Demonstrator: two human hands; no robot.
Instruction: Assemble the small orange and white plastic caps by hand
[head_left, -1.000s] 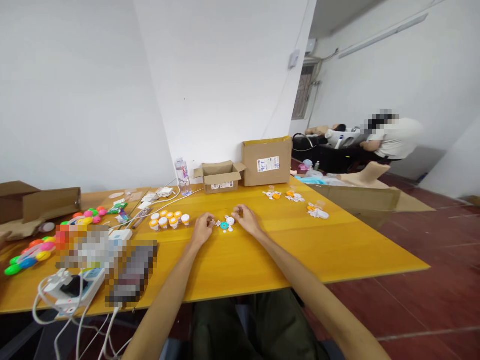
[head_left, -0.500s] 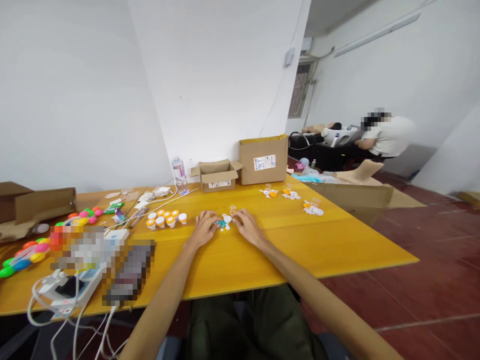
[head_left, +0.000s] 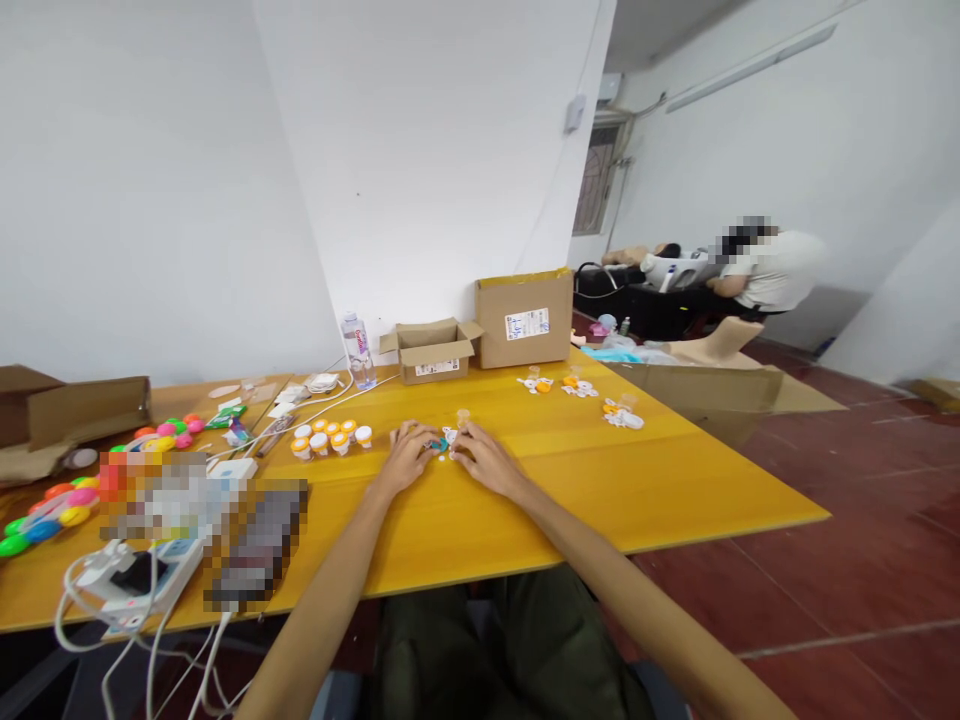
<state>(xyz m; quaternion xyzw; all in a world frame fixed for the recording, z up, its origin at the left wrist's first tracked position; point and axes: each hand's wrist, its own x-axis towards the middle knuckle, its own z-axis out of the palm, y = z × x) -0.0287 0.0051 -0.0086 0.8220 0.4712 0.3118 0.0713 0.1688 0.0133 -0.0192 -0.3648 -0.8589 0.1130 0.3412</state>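
On yellow table (head_left: 675, 490), both hands' fingers pinch small teal-and-white parts (head_left: 445, 443); grip unclear.

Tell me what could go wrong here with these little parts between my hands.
1. The small white and teal parts lie loose on the table between the left hand and right hand; a nudge could scatter them or send one rolling.
2. The orange-capped pieces stand close beside the left hand; a sideways sweep might tip them.
3. The cables trail near that row and could snag if a forearm drags.
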